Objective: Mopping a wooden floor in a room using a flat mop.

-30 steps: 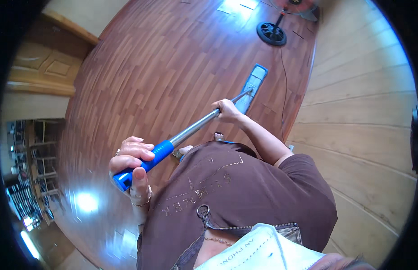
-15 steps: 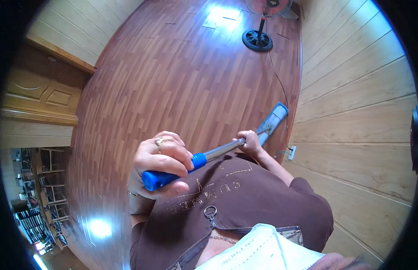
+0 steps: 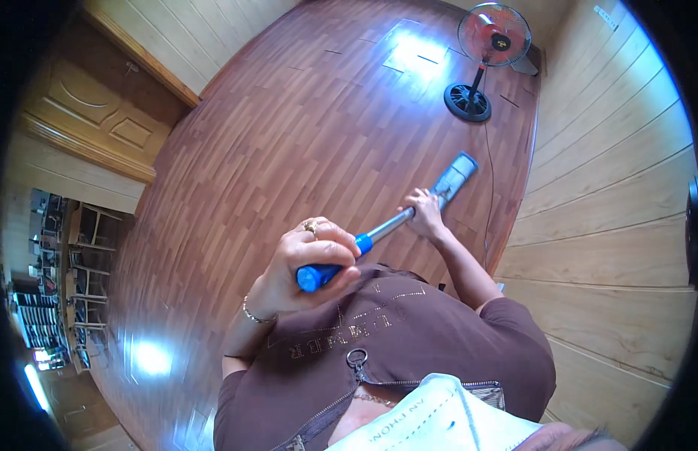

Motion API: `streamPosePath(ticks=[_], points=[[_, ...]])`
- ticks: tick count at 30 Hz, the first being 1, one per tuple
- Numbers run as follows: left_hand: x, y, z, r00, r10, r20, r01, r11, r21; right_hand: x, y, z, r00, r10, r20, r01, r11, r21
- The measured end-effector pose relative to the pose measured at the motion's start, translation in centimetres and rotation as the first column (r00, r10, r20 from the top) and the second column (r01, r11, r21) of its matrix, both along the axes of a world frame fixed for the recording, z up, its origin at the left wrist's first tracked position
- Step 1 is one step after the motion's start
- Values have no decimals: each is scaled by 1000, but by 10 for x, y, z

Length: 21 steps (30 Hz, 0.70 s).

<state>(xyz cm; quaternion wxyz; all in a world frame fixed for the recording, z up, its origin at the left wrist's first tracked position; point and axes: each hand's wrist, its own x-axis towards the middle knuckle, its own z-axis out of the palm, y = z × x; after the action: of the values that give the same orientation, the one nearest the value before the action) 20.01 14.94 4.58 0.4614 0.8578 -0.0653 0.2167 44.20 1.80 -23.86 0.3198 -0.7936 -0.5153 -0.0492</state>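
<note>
A flat mop slants across the middle, with a blue handle grip, a metal pole [image 3: 390,224] and a flat blue-grey head [image 3: 455,180]. My left hand [image 3: 317,255] is wrapped round the blue grip [image 3: 310,277] at the top end, its fingers curled over it. Farther down, my right hand [image 3: 424,213] grips the metal pole close to the mop head, with that arm stretched forward. The head lies on the wood-plank floor [image 3: 289,150], left of a thin cable. My right hand hides part of the joint between pole and head.
A standing fan [image 3: 493,37] on a round black base [image 3: 467,103] is ahead to the right. Its cable [image 3: 490,188] runs along the floor near the panelled right wall [image 3: 605,225]. At left are a wooden door [image 3: 97,105] and shelving [image 3: 86,278].
The view has shifted, bringing more of the fan into sight. My right arm has stretched farther forward, and the mop head has moved away from the right wall. Both hands keep their grip.
</note>
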Motion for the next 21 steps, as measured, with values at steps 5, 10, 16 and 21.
streamPosePath(ticks=[5,10,16,21], points=[[-5,-16,-28,982,189,30,-191,972,137,25,70,-37,994,96,-58,-103,986,-132],[-11,-37,-31,934,350,76,-358,915,188,20,135,-116,682,374,-628,-232,926,299],[-55,-61,-17,777,561,285,-629,699,339,-93,163,-30,661,653,-371,-673,734,94],[-81,-105,-1,742,580,338,-670,617,413,-177,146,3,422,808,-411,-869,489,71]])
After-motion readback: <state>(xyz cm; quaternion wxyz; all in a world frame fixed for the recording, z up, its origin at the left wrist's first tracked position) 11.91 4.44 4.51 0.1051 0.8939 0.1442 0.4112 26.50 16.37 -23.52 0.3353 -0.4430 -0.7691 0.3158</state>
